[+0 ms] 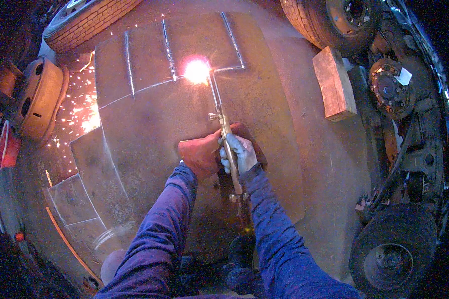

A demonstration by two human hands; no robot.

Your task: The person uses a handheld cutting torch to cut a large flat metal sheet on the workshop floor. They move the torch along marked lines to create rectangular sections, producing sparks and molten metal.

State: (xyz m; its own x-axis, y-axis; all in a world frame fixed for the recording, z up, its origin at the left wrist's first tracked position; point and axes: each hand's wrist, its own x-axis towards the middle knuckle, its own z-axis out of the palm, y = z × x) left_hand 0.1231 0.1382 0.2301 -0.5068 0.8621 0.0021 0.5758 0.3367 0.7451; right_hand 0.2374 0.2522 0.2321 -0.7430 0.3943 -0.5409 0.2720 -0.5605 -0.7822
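A brass-coloured cutting torch (pixel 226 127) points away from me, its bright flame (pixel 197 71) at a chalk line on a rusty steel plate (pixel 149 119). Bare-looking, grimy fingers of my right hand (pixel 239 152) are wrapped round the torch handle. My left hand (pixel 202 154), in a red glove, is closed against the torch from the left, just ahead of the right hand; its fingers are partly hidden behind the torch. Several pale chalk lines run over the plate, some toward its far edge. The glare hides the metal right at the flame.
Sparks (pixel 87 119) scatter on the floor past the plate's left edge, beside a rusty wheel rim (pixel 40 99). Tyred wheels (pixel 329 22) stand at the far side. A wooden block (pixel 334 84) lies right of the plate, near a hub (pixel 390 88). An orange hose (pixel 67 236) runs at lower left.
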